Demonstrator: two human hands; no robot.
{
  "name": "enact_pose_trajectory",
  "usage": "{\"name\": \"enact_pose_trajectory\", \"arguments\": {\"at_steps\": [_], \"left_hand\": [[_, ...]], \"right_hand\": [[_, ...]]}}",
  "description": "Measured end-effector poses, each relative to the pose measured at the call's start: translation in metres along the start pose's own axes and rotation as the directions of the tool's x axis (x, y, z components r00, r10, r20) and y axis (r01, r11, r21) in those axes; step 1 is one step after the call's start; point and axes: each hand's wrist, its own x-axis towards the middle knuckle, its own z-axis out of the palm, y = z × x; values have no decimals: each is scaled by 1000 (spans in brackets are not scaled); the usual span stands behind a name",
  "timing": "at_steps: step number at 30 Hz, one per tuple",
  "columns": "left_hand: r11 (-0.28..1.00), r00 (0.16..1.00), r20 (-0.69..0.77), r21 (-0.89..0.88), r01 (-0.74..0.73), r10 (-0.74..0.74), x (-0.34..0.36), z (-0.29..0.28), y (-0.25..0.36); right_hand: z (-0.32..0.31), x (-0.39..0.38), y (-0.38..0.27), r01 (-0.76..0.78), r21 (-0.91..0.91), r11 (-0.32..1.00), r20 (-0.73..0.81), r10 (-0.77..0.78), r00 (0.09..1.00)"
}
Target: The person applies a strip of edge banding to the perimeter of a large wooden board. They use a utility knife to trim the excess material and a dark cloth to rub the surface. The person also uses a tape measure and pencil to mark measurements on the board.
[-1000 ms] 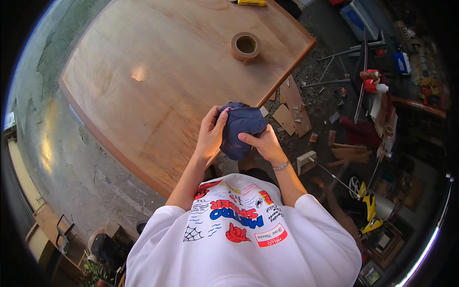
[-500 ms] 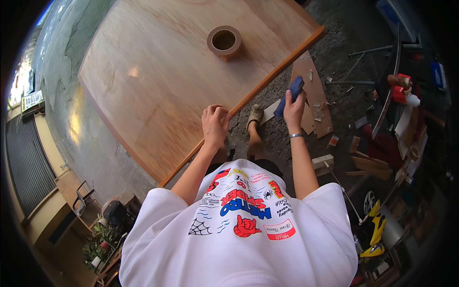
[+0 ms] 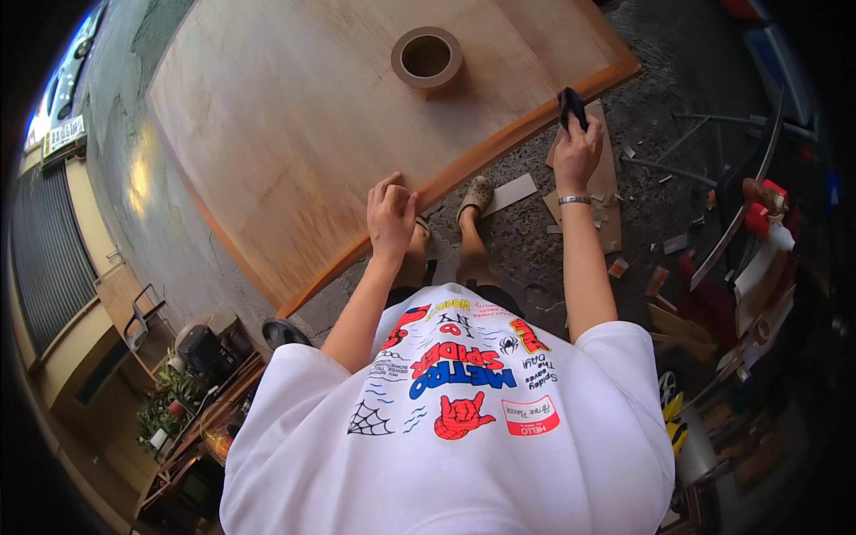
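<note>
I see the right hand (image 3: 578,152) closed on a dark cloth (image 3: 572,108) at the near edge of the wooden surface (image 3: 294,134), the cloth jutting ahead of the fingers, its long axis crossing that edge. Of the 2 hands, the left (image 3: 390,214) is farther from it, loosely curled lower along the edge; I can't tell whether it grips anything.

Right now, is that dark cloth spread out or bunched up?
Bunched up: the dark cloth shows as a small wad in the right hand.
</note>
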Motion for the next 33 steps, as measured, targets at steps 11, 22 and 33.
{"name": "enact_pose_trajectory", "arguments": {"at_steps": [11,22,33], "left_hand": [[976,988,43,153,-153,148,-26,-14,-15],[946,961,277,315,-77,-14,-96,19,-8],[929,968,242,370,-33,-62,-147,-28,-67]], "right_hand": [[-6,-97,-107,289,287,913,231,-359,904],[1,-107,-118,320,206,925,262,-367,892],[-4,-43,-62,211,29,977,195,-213,957]]}}
